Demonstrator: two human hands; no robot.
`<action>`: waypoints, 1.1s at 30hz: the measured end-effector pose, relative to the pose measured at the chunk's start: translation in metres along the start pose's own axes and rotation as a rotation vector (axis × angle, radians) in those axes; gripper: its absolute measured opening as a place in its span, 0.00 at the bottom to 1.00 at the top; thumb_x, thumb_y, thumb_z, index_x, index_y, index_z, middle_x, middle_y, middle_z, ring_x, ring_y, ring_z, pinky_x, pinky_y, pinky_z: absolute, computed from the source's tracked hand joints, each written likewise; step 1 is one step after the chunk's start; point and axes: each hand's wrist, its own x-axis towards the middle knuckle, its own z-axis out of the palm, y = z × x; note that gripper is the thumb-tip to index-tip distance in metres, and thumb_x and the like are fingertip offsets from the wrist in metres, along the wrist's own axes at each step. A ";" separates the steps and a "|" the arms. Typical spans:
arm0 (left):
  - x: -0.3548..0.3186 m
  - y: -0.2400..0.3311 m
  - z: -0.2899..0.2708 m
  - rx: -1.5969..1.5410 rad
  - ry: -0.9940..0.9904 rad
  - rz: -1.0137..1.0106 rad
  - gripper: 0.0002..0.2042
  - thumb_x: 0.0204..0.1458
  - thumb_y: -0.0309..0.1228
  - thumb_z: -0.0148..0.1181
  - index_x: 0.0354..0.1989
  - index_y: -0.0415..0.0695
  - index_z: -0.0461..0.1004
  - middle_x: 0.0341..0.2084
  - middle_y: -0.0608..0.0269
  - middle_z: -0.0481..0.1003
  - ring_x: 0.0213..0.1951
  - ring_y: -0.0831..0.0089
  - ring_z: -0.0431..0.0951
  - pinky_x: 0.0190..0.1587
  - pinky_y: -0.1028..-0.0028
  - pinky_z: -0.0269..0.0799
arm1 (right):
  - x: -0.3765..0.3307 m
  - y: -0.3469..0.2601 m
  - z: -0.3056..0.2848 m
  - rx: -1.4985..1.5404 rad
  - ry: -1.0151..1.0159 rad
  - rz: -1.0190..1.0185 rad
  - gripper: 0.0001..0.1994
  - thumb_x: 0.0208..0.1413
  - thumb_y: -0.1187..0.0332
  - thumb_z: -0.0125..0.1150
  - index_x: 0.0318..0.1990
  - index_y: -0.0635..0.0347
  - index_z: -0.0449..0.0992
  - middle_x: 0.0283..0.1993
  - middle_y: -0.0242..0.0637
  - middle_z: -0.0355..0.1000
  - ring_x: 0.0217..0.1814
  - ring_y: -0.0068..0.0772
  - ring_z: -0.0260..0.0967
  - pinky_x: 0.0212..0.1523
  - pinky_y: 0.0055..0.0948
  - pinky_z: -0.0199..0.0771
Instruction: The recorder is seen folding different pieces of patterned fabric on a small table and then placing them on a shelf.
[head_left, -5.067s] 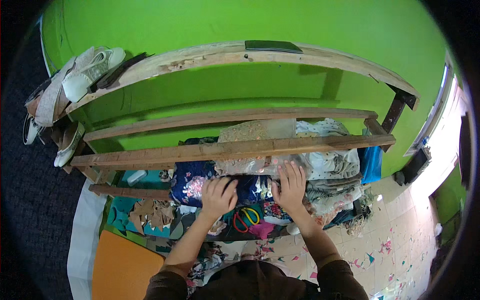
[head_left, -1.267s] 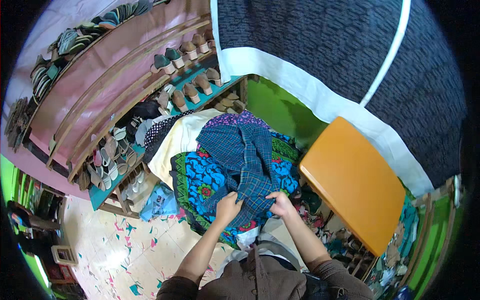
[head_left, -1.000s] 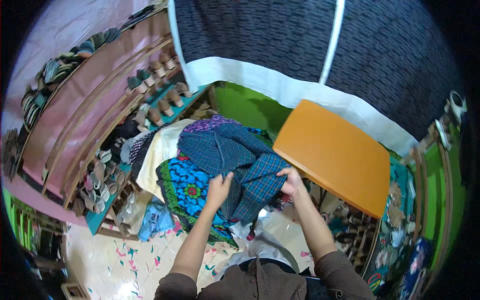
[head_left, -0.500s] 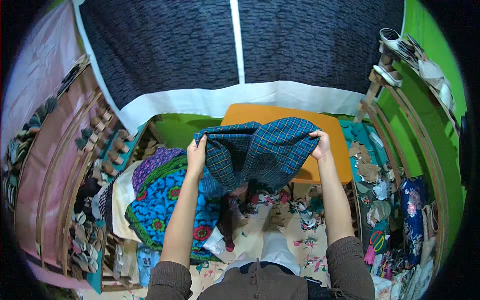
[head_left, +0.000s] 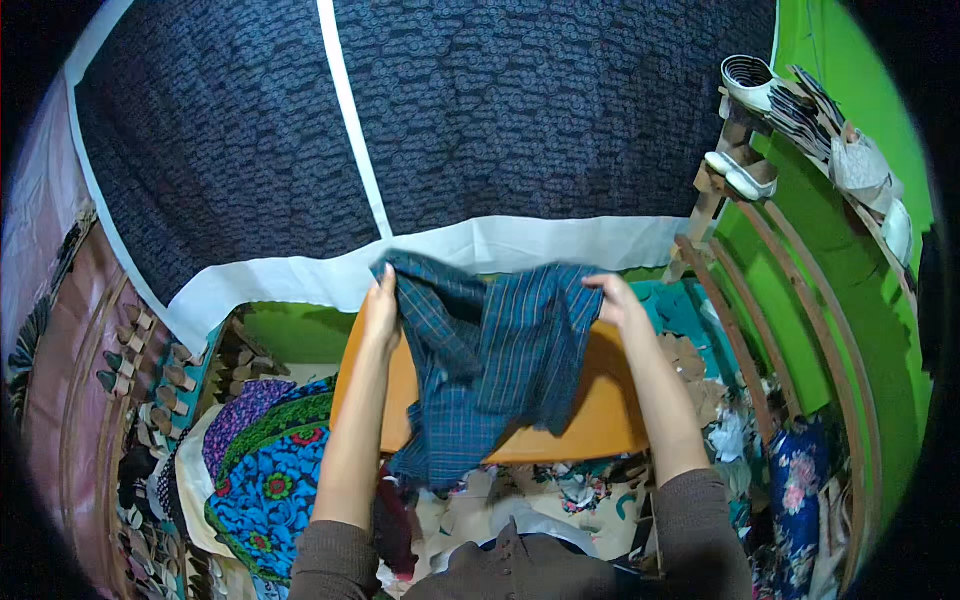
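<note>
left hand (head_left: 383, 308) and right hand (head_left: 617, 300) are pinching plaid cloth (head_left: 520, 350) over the orange tabletop (head_left: 612, 415); even tension should be limiting folds.

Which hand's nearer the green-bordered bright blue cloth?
Left. The left hand is up and right of the green-bordered bright blue cloth; the right hand is farther off to the right.

The orange table (head_left: 612, 410) stands above a tiled floor (head_left: 450, 515) strewn with small coloured scraps (head_left: 580, 490).

Cloth (head_left: 510, 350) hangs between the hands (head_left: 620, 302) by the table (head_left: 612, 405), curtain (head_left: 530, 120) behind, fabric pile (head_left: 275, 485) left, rack (head_left: 727, 328) right.
</note>
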 end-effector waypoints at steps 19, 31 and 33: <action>-0.032 -0.046 -0.071 0.472 -0.055 -0.506 0.17 0.46 0.34 0.55 0.44 0.39 0.69 0.35 0.60 0.74 0.34 0.71 0.74 0.38 0.71 0.70 | -0.042 0.017 -0.162 -0.199 0.007 0.249 0.12 0.45 0.74 0.57 0.40 0.68 0.70 0.37 0.39 0.73 0.37 0.31 0.72 0.42 0.33 0.74; -0.065 -0.100 -0.101 0.975 -0.264 -1.097 0.34 0.40 0.58 0.59 0.45 0.42 0.59 0.40 0.56 0.64 0.39 0.66 0.67 0.38 0.69 0.65 | -0.028 0.086 -0.221 -0.606 0.215 0.480 0.19 0.51 0.58 0.59 0.48 0.55 0.66 0.27 0.24 0.69 0.23 0.17 0.61 0.23 0.20 0.64; -0.058 -0.108 -0.104 0.924 -0.110 -1.019 0.48 0.39 0.59 0.59 0.63 0.40 0.47 0.58 0.49 0.57 0.57 0.57 0.61 0.53 0.60 0.62 | -0.016 0.096 -0.190 -0.512 0.438 0.102 0.24 0.51 0.60 0.58 0.52 0.61 0.63 0.36 0.33 0.70 0.32 0.22 0.66 0.30 0.23 0.69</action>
